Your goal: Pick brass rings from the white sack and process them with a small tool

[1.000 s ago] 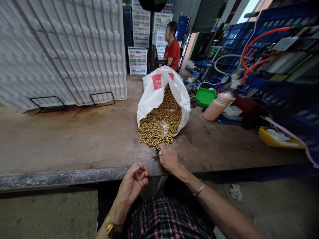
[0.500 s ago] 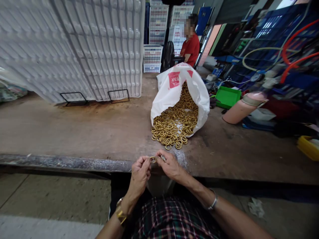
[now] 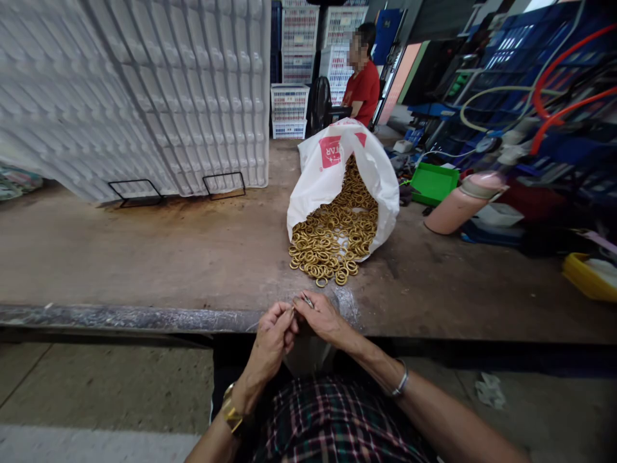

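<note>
My left hand (image 3: 274,332) pinches a gold-coloured ring (image 3: 292,309) between thumb and fingertips, just over the table's front edge. Only a thin part of this ring shows. Fingers meeting it from the other side, my right hand (image 3: 320,315) is closed around a small metal tool (image 3: 307,300); its tip pokes out by the index finger, while its exact kind cannot be made out. Beyond both hands, a white plastic bag (image 3: 314,186) with red print lies on its side, and a heap of gold-coloured rings (image 3: 328,247) spills from its mouth onto the wooden table (image 3: 159,257).
Stacked translucent plastic trays (image 3: 202,96) stand at left against black wire stands (image 3: 224,185). To the right are a green bin (image 3: 435,184), a pink bottle (image 3: 456,209) and a yellow container (image 3: 585,280). A person in red (image 3: 365,90) sits behind, near white crates (image 3: 289,103).
The ring between my hands has turned from showing its open loop to a thin edge. My right hand has come closer to my left. The view has shifted slightly.
</note>
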Tool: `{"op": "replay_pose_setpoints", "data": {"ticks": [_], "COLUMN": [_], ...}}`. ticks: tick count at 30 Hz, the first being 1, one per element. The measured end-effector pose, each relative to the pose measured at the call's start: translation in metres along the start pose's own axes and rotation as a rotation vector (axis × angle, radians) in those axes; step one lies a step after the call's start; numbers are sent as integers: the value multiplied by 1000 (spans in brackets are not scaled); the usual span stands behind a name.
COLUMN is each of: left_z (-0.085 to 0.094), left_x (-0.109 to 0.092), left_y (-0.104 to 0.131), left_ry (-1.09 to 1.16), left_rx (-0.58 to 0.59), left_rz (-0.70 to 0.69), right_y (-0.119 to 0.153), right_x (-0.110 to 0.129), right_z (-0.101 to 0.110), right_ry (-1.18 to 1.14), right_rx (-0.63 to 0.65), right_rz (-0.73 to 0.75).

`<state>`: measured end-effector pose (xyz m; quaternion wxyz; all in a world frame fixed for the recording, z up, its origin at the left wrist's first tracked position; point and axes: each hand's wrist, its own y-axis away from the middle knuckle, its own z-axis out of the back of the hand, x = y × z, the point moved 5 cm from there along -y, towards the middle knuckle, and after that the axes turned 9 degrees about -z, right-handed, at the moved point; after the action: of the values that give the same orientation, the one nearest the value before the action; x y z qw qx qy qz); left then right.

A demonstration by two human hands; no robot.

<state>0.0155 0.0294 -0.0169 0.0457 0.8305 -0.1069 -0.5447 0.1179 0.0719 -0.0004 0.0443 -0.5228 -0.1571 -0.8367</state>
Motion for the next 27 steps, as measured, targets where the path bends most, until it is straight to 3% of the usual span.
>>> {"op": "replay_pose_setpoints", "data": {"ticks": [11,22,27], "left_z": [-2,-7,-5], "left_x": [-2,-5,-4], "left_y": [2,2,3], "left_ry": [45,129,154], "left_rx": [-17,27,39], "left_rz": [-6,13,-3], "right_y": [3,-5,-3], "right_x": [3,-29,-19], "right_z": [2,-7,-4], "right_ry": [-60,-348,-290], "right_rx": [12,80,27], "right_rz": [-23,-137,-85]}}
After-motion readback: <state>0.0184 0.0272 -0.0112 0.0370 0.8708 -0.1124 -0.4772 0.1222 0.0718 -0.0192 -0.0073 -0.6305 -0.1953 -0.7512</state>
